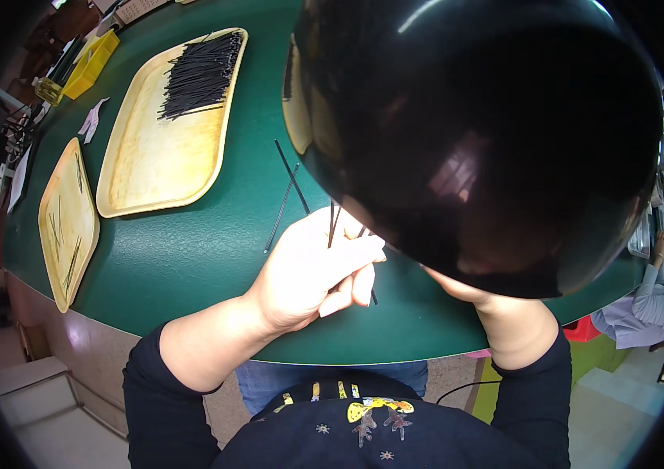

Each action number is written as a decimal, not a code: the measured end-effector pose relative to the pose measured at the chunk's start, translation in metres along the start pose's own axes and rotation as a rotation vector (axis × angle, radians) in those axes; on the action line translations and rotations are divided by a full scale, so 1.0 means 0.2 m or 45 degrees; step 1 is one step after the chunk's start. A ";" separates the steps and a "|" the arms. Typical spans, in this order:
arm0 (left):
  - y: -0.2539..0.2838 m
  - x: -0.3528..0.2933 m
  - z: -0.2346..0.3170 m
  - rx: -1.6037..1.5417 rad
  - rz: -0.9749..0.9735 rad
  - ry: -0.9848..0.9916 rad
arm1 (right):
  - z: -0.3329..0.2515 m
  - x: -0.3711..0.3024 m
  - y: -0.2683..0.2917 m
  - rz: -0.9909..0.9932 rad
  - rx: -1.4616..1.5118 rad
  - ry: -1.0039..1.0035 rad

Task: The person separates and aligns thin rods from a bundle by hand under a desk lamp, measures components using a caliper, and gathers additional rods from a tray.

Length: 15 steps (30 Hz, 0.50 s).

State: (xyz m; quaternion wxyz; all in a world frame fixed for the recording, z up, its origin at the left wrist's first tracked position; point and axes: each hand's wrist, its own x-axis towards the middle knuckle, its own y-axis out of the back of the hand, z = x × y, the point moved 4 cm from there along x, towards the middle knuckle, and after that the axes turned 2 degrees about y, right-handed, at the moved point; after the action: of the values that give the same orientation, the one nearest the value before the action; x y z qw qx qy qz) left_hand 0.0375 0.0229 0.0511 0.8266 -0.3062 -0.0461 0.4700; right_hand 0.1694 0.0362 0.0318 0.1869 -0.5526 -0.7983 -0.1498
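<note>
My left hand [308, 270] is closed, its thumb and fingers pinched around thin black rods [332, 225] above the green table. They look like short lengths of thin tubing or wire. A large glossy black dome [488, 141], perhaps a lamp shade, covers the upper right of the head view. Behind its lower edge, most of my right hand [457, 286] is hidden; only a part near the wrist shows, and its fingers cannot be seen. Just beyond my left hand, loose black rods [288, 173] lie crossed on the table.
A cream tray [156, 156] at the far left carries a thick pile of black rods [203, 72]. Left of it, a smaller tray [66, 184] holds several thin rods. Farther back are a paper scrap [93, 120] and a yellow bin [91, 66]. Another person [638, 309] is at the right edge.
</note>
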 end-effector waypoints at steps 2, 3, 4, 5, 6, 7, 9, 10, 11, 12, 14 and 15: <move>-0.01 0.00 0.01 0.056 0.004 -0.024 | 0.00 0.00 0.01 0.016 -0.010 0.020; -0.01 0.00 0.01 0.084 0.006 -0.037 | -0.01 0.00 0.02 0.025 -0.016 0.030; -0.01 -0.01 0.01 0.111 0.007 -0.050 | -0.01 0.01 0.02 0.033 -0.021 0.040; -0.01 -0.01 0.02 0.140 0.012 -0.062 | 0.00 0.03 0.03 0.040 -0.023 0.050; -0.01 -0.01 0.02 0.170 0.017 -0.075 | 0.00 0.03 0.04 0.047 -0.026 0.061; -0.01 -0.01 0.02 0.170 0.019 -0.075 | 0.00 0.03 0.04 0.054 -0.028 0.071; -0.01 -0.01 0.02 0.261 0.011 -0.152 | -0.02 0.00 0.02 0.069 -0.036 0.091; -0.01 -0.01 0.02 0.307 0.007 -0.191 | -0.02 0.00 0.02 0.077 -0.041 0.101; -0.01 -0.01 0.02 0.353 0.004 -0.229 | -0.02 0.00 0.01 0.085 -0.044 0.111; -0.02 -0.01 0.03 0.399 0.000 -0.267 | -0.02 0.00 0.01 0.092 -0.047 0.121; -0.01 -0.01 0.02 0.382 0.011 -0.203 | -0.02 0.00 0.02 0.108 -0.056 0.140; 0.00 0.00 0.01 0.365 0.021 -0.140 | -0.03 0.00 0.02 0.117 -0.061 0.150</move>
State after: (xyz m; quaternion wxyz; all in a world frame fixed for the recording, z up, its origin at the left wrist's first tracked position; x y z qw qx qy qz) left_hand 0.0374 0.0235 0.0533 0.8541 -0.1592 -0.0211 0.4946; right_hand 0.1734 0.0356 0.0366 0.2268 -0.5832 -0.7559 -0.1924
